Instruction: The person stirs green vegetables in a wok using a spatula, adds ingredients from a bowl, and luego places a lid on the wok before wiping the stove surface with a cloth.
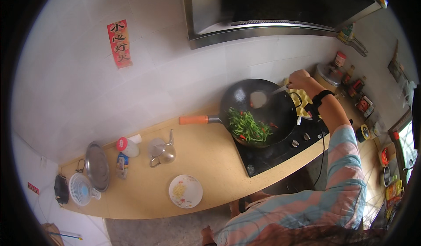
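Observation:
My right hand (298,78) grips the handle of a metal wok spatula (258,99), whose blade is over the far side of a black wok (279,121). Sliced green vegetables (246,126) with red pepper pieces lie together in the wok's near-left part. The wok sits on a black cooktop (269,159), its orange handle (194,119) pointing left. A floral plate (194,193) holds chopped pale pieces, perhaps garlic. Bare skin and dark bands show beyond the counter's front edge; whether my left hand is among them cannot be told.
A metal kettle (163,151), a red-lidded jar (131,148), a packet (122,165), a round metal lid (97,167) and a small fan (80,189) stand left. Egg trays (301,98), a lidded pot (326,76) and bottles are at right. A range hood (263,30) overhangs the wok.

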Demonstrator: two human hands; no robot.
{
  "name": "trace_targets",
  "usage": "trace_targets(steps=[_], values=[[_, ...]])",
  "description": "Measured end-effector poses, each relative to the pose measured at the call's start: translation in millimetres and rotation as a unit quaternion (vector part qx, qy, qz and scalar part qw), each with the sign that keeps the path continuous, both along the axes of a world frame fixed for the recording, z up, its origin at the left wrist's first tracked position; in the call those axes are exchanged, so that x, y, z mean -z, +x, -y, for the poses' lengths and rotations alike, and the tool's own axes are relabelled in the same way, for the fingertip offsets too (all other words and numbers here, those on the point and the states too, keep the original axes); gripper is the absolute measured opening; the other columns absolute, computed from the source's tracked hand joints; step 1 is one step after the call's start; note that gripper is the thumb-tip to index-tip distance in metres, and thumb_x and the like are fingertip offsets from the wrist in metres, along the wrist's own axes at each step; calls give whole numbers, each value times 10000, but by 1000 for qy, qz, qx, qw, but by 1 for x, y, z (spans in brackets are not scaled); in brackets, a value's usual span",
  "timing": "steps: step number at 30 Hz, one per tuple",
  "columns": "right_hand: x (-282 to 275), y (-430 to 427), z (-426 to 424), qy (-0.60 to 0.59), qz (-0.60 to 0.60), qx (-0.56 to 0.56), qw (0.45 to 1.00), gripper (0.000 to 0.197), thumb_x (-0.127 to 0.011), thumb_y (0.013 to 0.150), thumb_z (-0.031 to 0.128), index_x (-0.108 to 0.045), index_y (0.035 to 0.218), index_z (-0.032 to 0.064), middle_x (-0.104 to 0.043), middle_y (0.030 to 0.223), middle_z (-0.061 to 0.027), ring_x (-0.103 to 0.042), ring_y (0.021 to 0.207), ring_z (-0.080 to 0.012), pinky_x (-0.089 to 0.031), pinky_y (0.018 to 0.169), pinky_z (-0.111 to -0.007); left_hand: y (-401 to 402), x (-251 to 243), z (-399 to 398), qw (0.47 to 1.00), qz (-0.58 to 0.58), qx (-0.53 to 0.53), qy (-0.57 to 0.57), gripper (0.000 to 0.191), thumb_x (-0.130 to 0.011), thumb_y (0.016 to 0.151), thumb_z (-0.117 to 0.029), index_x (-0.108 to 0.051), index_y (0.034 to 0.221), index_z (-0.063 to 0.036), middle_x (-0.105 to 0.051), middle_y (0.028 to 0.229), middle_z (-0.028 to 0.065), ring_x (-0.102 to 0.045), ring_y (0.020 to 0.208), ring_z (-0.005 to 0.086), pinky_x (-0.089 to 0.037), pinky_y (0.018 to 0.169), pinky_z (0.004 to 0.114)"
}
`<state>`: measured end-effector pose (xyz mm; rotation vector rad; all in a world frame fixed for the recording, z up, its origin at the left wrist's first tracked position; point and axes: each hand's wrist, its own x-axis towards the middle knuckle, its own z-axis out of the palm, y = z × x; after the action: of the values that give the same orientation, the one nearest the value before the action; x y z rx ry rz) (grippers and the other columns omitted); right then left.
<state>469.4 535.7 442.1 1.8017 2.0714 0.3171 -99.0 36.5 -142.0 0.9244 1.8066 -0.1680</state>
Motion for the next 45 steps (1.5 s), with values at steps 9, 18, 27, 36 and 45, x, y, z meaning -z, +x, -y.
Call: trace_targets(steps=[9,18,27,36,45], values=[[-37,-87,72,-86,9,-226,970,316,-563,742,152,-566,1049,232,-521,921,-106,-596,744,-291,-474,628,-379,3,-8,28,912,-155,343,163,175,-554,767,-208,-566,902,-98,-624,843,147,-612,738,312,-478,650,407],[-83,-53,190,-70,19,-156,985,355,-511,771,67,-553,1081,235,-524,856,-104,-602,732,-263,-473,579,-369,-36,-9,-44,988,-52,144,7,178,-528,797,-227,-548,922,-102,-605,822,127,-600,684,290,-464,582,398],[-38,-36,182,-90,37,-19,995,253,-483,809,168,-538,1056,180,-596,692,-76,-623,700,-263,-484,551,-387,-41,2,-58,986,-43,162,-16,183,-500,831,-248,-527,944,-106,-583,797,104,-587,624,265,-447,507,388],[24,-67,173,-140,-41,-2,989,390,-409,874,138,-362,1261,155,-599,754,-89,-627,720,-272,-484,549,-385,-34,16,-31,979,107,-166,-54,193,-485,853,-272,-516,944,-105,-559,737,84,-580,564,245,-435,432,370],[36,-67,161,-119,-32,13,992,376,-398,880,158,-361,1253,130,-601,772,-113,-632,712,-263,-481,537,-378,-44,15,-15,967,-83,231,71,178,-581,807,-252,-545,904,-106,-570,681,75,-578,528,217,-453,435,333]])
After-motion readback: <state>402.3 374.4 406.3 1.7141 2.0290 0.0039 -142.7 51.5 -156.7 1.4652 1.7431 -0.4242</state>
